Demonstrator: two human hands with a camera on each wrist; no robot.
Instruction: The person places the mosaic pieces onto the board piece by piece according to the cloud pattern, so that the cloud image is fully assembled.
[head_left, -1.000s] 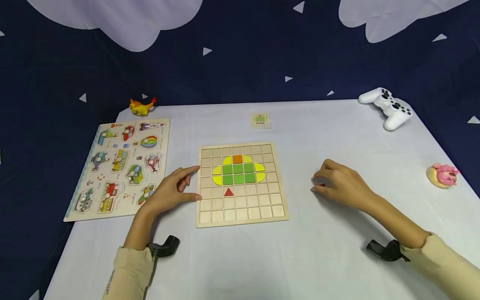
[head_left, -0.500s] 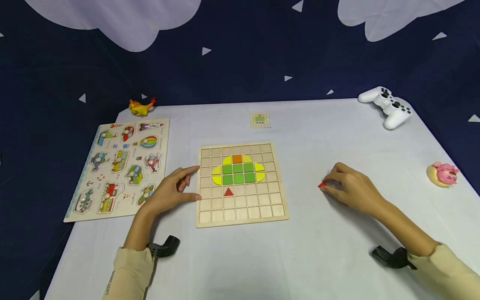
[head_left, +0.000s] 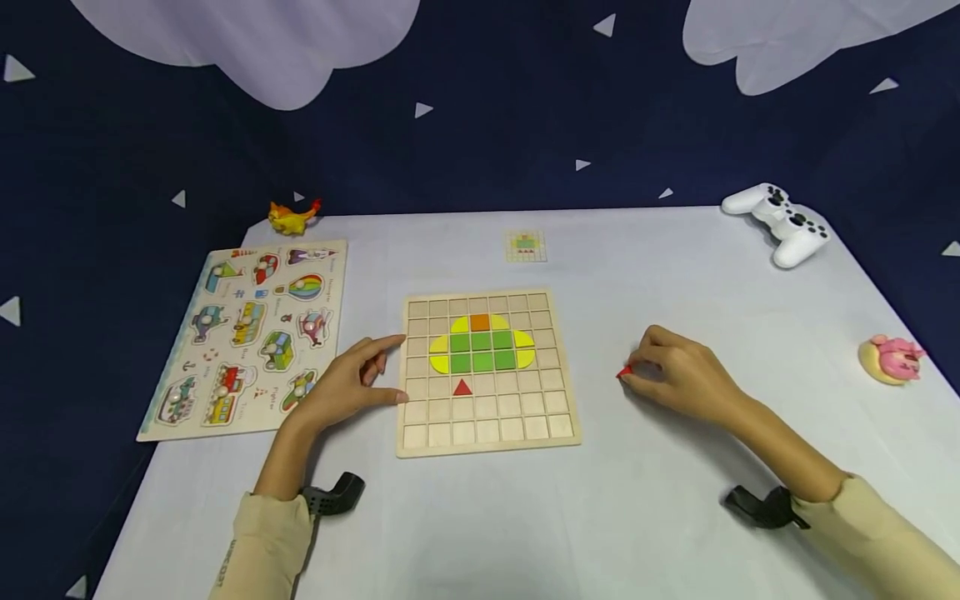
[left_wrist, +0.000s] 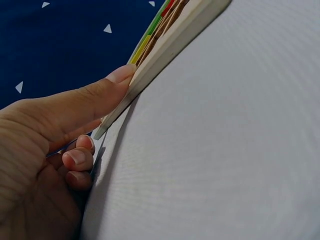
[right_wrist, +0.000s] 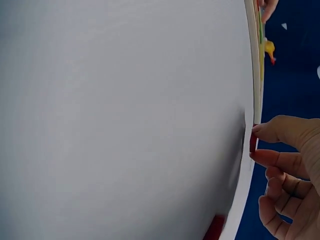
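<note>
In the head view, a wooden grid board (head_left: 491, 433) lies on the table, bearing green squares (head_left: 482, 361), yellow rounded pieces (head_left: 440, 363), an orange square (head_left: 478, 322) and one red triangle (head_left: 462, 388) below them. The thumb and index finger of my left hand (head_left: 348, 383) touch the board's left edge; the thumb presses its rim in the left wrist view. Right of the board, my right hand (head_left: 682, 371) pinches a red triangle tile (head_left: 624, 372) between thumb and index finger. The right wrist view shows another red piece (right_wrist: 215, 228) on the table.
A picture puzzle board (head_left: 247, 342) lies at left. Behind the grid board is a small pattern card (head_left: 526, 247). A yellow toy figure (head_left: 291, 219) stands at the back left, a white game controller (head_left: 780, 223) at the back right, and a pink toy (head_left: 892, 359) near the right edge.
My right hand drew back to the right, exposing the red tile in its fingertips, then moved left toward the board with it. The left hand has stayed at the board's edge.
</note>
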